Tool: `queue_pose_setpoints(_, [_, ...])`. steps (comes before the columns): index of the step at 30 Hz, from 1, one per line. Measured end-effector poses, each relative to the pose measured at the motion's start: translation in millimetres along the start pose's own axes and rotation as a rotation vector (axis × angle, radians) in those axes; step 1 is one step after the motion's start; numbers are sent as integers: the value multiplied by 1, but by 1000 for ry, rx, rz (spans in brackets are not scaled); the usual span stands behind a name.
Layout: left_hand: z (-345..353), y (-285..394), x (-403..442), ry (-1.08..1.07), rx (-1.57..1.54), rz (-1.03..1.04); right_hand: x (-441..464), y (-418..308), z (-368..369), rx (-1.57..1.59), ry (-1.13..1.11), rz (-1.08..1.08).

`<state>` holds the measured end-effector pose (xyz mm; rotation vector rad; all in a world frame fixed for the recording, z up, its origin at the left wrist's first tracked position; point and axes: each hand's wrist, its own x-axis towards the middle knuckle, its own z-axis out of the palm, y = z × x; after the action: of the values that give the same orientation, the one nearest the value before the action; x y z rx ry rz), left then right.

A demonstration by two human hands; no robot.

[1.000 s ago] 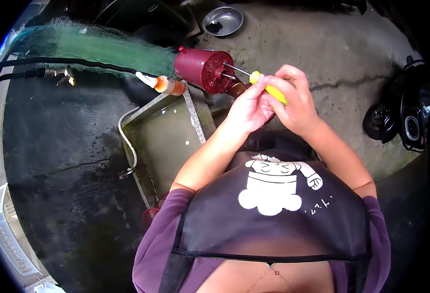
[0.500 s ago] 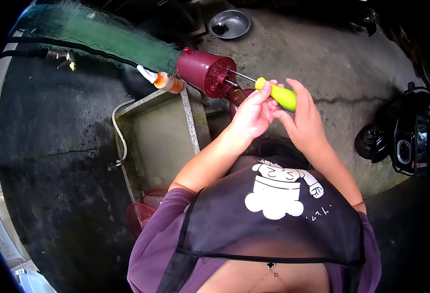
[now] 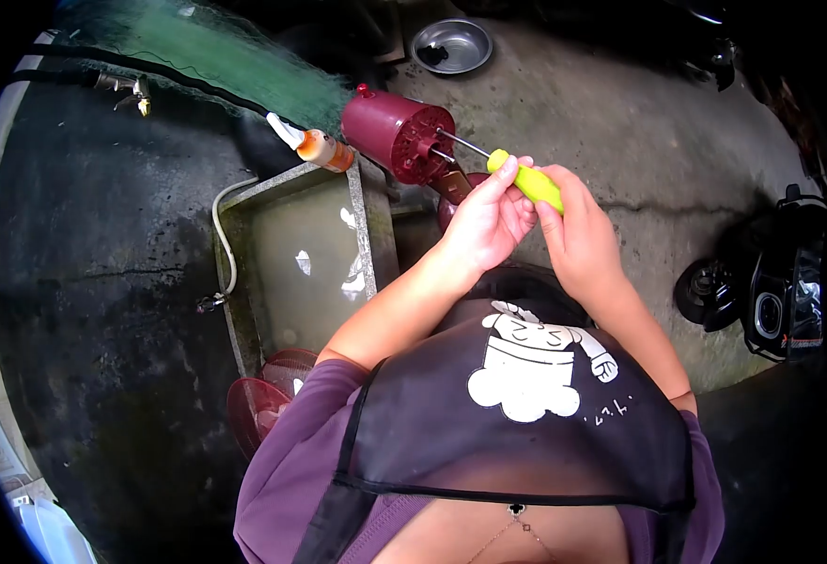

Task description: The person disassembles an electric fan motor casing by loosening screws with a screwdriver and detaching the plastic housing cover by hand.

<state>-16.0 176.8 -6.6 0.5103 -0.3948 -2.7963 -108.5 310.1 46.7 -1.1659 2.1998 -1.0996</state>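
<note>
A screwdriver with a yellow-green handle points up and left, its shaft meeting the flat end of a dark red fan motor housing. My left hand pinches the front of the handle near the shaft. Around the rear end of the handle, my right hand has its fingers closed. A metal shaft sticks out from the middle of the housing's end. Whether the screwdriver tip sits in a screw is too small to tell. More dark red plastic partly shows behind my left hand.
A concrete basin holds water at the left, with an orange-and-white bottle on its corner. Dark red fan parts lie near my left elbow. A metal bowl rests on the floor, and green netting hangs behind. Black machinery stands at the right.
My right hand was open beside the handle and has now closed around its rear end. The left hand keeps its hold. The view has shifted slightly.
</note>
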Motion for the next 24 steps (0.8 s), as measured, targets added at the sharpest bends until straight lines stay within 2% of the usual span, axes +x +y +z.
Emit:
queue_pose_setpoints(2, [-5, 0, -1, -92, -50, -85, 1, 5, 1, -141, 112, -408])
queue_pose_setpoints(3, [-2, -1, -1, -84, -27, -51, 0, 1, 1, -139, 111, -413])
queue_pose_setpoints(4, [2, -2, -2, -83, -28, -47, -2, -7, 2, -62, 180, -339])
queue_pose_setpoints(6, [11, -2, -2, 79, -6, -39, -1, -11, 2, 14, 247, -268])
queue_pose_setpoints(7, [-2, -2, 1, -8, -1, -37, 0, -7, 1, 62, 135, -162])
queue_pose_setpoints(8, [-3, -3, 1, -9, 0, -36, 0, -2, -1, 109, 25, -55])
queue_pose_setpoints(9, [-2, -2, 0, -29, -16, -63, 1, 1, -2, 109, 27, -58])
queue_pose_setpoints(11, [0, -3, -1, -50, -30, -90, 3, 4, -1, -112, 98, -363])
queue_pose_setpoints(15, [1, -2, 1, -3, 17, -57, 3, -12, 0, -36, 259, -334])
queue_pose_setpoints(17, [-3, -2, 4, -27, 26, -39, 3, -7, -3, 88, 31, 37])
queue_pose_setpoints(18, [-2, -3, 3, -28, 26, -39, 5, -3, -2, 88, 32, 37])
queue_pose_setpoints(20, [2, -4, 0, -15, 0, -47, 7, 6, 2, -40, 109, -323])
queue_pose_setpoints(24, [2, -1, 0, 2, 7, -31, 9, -5, 2, -22, 245, -499])
